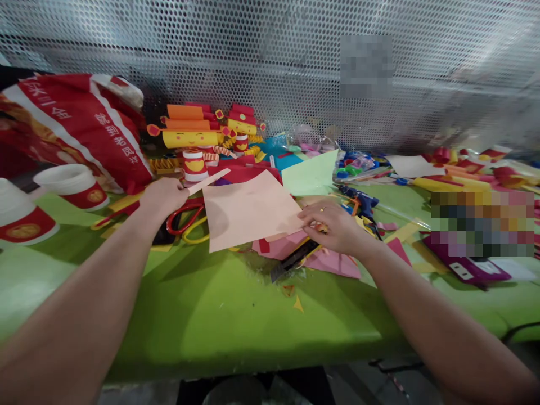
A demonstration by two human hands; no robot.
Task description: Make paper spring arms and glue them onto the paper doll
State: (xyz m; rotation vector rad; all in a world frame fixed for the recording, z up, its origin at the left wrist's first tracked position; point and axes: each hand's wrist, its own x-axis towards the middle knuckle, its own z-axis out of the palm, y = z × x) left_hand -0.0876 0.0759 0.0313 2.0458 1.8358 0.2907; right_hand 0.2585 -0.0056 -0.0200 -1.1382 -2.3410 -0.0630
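My left hand pinches the near end of a narrow pale paper strip, above the red-handled scissors. A sheet of pale peach paper lies tilted in the middle, and my right hand has its fingers closed at that sheet's right corner. Below the right hand a box cutter rests over pink paper. Yellow scissor-like handles show beside the red ones. Behind the peach sheet stands a light green sheet.
Paper cups and a red bag stand at the left. Paper figures sit at the back, before a perforated metal panel. A blue glue gun lies to the right, with a purple box farther over on the green table.
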